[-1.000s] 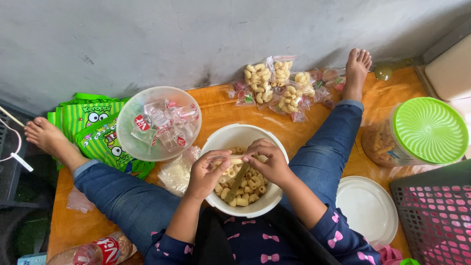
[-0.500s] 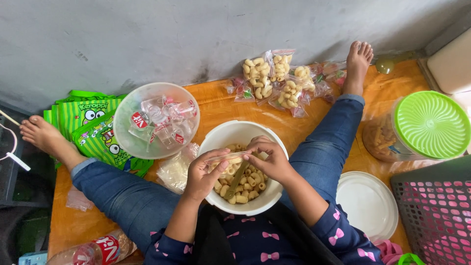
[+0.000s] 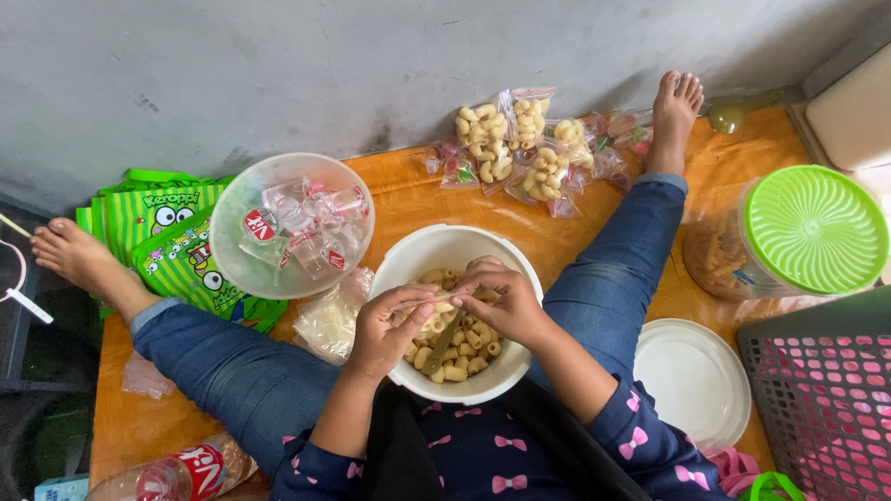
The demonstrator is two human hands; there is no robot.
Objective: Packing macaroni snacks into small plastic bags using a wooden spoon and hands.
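Pinching a small clear bag (image 3: 429, 300) between them, both hands, left (image 3: 385, 330) and right (image 3: 497, 301), over the white bowl (image 3: 419, 258).

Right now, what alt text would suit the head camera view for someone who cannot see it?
A seated person's left hand and right hand hold a small clear bag over a white bowl of curled snack pieces between their legs. Filled bags lie by the wall.

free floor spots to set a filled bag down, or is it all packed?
Bare orange mat lies between the clear bowl and the pile of filled bags, and left of the person's left leg. The right is crowded: green-lidded jar, white lid, pink basket.
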